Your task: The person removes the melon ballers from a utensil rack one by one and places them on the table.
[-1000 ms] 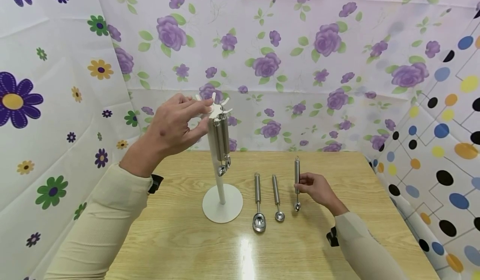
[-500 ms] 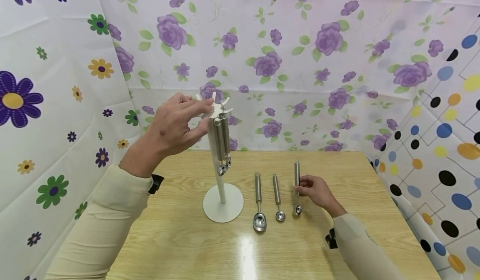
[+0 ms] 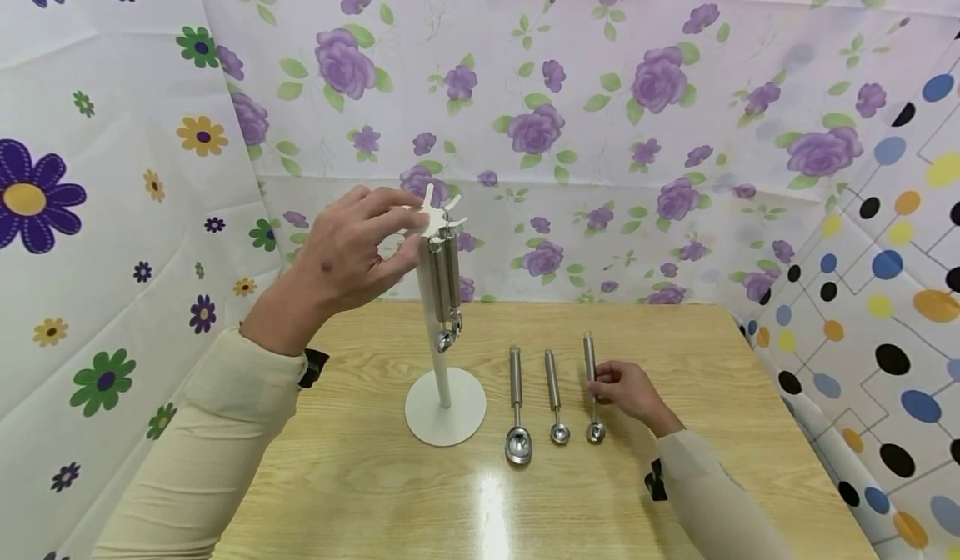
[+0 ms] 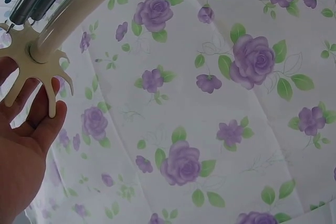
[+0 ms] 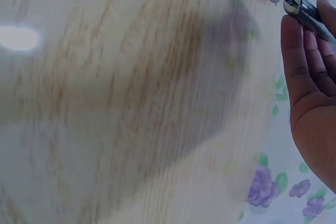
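Left fingers (image 3: 393,222) pinch the white rack (image 3: 441,367) — right fingers (image 5: 295,59) grip the rightmost scoop (image 3: 589,357)

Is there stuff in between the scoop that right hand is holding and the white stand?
Yes, a small scoop and a bigger scoop lie on the table between the held scoop and the white stand. Both lie low, so lifting over them would probably work.

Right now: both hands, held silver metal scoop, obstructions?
Left hand holding white hooked stand by top. Right hand gripping silver metal scoop by handle. Two more scoops lie alongside; no visible obstruction.
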{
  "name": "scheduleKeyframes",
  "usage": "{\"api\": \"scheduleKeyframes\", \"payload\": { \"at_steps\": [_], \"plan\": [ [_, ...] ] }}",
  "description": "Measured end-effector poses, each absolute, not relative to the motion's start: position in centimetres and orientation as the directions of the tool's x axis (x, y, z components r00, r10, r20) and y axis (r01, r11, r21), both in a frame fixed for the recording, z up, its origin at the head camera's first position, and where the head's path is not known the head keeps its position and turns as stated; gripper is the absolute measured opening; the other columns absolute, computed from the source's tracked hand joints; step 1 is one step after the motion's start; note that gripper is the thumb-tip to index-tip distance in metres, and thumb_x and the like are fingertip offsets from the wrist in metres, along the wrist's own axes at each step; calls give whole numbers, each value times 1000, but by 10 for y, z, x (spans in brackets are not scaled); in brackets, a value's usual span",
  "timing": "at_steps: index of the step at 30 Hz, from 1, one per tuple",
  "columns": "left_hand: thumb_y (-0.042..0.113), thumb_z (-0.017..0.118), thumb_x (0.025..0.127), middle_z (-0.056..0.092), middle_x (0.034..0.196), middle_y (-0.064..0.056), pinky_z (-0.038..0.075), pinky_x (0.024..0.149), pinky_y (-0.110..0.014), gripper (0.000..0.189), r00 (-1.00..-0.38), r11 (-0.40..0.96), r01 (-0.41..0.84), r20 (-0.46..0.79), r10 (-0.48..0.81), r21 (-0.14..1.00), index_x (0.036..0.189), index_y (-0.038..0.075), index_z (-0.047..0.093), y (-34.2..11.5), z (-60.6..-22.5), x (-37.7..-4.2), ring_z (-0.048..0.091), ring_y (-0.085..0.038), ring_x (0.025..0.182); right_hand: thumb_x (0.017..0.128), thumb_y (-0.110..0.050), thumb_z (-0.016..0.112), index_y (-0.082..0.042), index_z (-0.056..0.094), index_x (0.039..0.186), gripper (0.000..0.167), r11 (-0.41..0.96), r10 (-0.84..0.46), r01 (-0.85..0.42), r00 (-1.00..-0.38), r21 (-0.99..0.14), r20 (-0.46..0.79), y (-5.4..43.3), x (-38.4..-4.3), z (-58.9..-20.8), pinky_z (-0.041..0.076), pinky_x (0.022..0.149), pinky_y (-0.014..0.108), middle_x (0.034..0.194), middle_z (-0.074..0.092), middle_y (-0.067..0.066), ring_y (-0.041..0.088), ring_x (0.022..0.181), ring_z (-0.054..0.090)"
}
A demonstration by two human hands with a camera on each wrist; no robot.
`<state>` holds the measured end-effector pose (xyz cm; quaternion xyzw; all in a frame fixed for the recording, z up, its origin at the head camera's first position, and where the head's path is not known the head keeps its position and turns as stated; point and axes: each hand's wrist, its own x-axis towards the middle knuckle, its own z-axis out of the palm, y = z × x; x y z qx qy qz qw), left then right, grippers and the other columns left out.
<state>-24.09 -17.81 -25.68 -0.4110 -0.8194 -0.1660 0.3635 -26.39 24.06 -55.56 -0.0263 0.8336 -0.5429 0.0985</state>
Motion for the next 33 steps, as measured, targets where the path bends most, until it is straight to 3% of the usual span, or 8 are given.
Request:
{"api": "scheduleKeyframes", "payload": {
  "at_steps": [4, 20, 33],
  "plan": [
    [16, 59, 90, 71, 112, -13, 43, 61, -41, 23, -403, 611, 792, 731, 550, -23, 101, 3, 74, -178, -256, -241, 56, -33, 81, 92, -9, 72, 11, 62, 115, 32, 426, -150, 77, -977, -902, -154, 240, -265, -561, 59, 74, 42, 96, 69, 16, 23, 81, 70],
    [15, 64, 90, 72, 117, -10, 45, 63, -42, 21, -426, 624, 781, 721, 546, -11, 104, 3, 75, -179, -255, -239, 58, -34, 83, 91, -15, 75, 7, 69, 109, 29, 528, -76, 138, -975, -838, -209, 233, -269, -570, 59, 71, 37, 89, 72, 8, 19, 77, 69],
    [15, 63, 89, 72, 118, -9, 43, 63, -42, 22, -427, 620, 785, 724, 542, -1, 104, 4, 74, -179, -256, -239, 56, -34, 82, 90, -14, 75, 7, 72, 106, 27, 538, -36, 178, -972, -824, -233, 229, -271, -577, 59, 66, 33, 89, 72, 12, 19, 72, 70]
  ]
}}
